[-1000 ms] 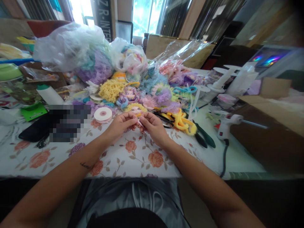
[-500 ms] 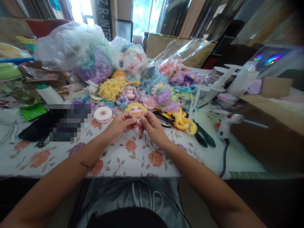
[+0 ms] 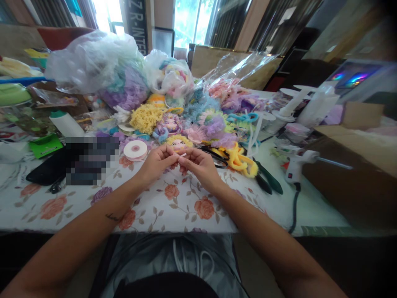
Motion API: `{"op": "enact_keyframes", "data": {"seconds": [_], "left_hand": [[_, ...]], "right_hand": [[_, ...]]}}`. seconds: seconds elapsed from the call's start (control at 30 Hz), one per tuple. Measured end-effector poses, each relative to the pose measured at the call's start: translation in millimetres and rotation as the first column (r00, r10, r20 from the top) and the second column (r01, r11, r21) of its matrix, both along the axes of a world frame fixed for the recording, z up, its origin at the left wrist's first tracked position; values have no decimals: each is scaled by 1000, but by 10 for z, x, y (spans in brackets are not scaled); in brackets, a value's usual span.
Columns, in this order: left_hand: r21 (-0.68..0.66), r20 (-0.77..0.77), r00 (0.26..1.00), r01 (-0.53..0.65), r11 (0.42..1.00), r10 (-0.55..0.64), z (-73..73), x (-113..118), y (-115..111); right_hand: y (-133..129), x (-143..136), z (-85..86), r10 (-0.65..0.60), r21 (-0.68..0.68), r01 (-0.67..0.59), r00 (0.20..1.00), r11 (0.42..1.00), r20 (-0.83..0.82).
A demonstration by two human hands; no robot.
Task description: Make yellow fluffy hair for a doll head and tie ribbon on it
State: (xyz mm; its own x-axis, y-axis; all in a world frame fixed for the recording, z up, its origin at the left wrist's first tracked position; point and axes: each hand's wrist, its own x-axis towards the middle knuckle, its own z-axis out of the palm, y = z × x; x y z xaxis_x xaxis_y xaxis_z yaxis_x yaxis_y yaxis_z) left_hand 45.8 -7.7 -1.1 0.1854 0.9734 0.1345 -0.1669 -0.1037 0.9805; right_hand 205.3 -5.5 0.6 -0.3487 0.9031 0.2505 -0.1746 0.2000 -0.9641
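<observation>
My left hand (image 3: 159, 162) and my right hand (image 3: 200, 166) meet over the near middle of the table, fingertips almost touching. Between them is a short pale strip of ribbon (image 3: 182, 155), pinched by both thumbs and fingers; most of it is hidden. Just beyond my fingertips lies a doll head with curly yellow hair (image 3: 178, 142). A spool of pale pink ribbon (image 3: 135, 150) rests flat to the left of my left hand. Black-handled scissors (image 3: 218, 158) lie partly hidden beyond my right hand.
Yellow fuzzy strips (image 3: 240, 159) and dark green-handled pliers (image 3: 268, 178) lie to the right, then a white glue gun (image 3: 297, 163) with its cord and a cardboard box (image 3: 350, 165). Fluffy yarn pieces (image 3: 214, 128) and plastic bags (image 3: 93, 62) pile up behind. A black phone (image 3: 46, 167) lies left.
My right fingers have shifted and flattened over the ribbon, and more of its pale end shows between the fingertips. My left hand keeps its pinch. The view has shifted slightly.
</observation>
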Motion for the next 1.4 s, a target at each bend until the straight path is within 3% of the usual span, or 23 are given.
{"op": "enact_keyframes", "data": {"seconds": [0.17,0.53,0.77,1.0,1.23,1.4], "left_hand": [[-5,37,999,4,1000,-3,-1,-3,2],[20,0,1000,22,1000,-22,-5,-7,6],[-19,32,999,25,1000,-24,20,0,-3],[-86,197,978,85,993,-67,35,11,6],[-160,226,974,36,986,1,38,19,5],[-92,148,988,-17,996,31,29,13,1]], "right_hand": [[-1,-11,-6,-23,4,24,999,1000,-45],[50,25,-23,31,-194,-48,995,980,-93],[35,25,3,5,-147,-9,1000,989,-27],[49,32,-6,-16,-134,12,999,991,-30],[47,21,-19,-36,-125,32,999,992,-27],[39,19,-21,-21,-61,22,1000,998,16]]}}
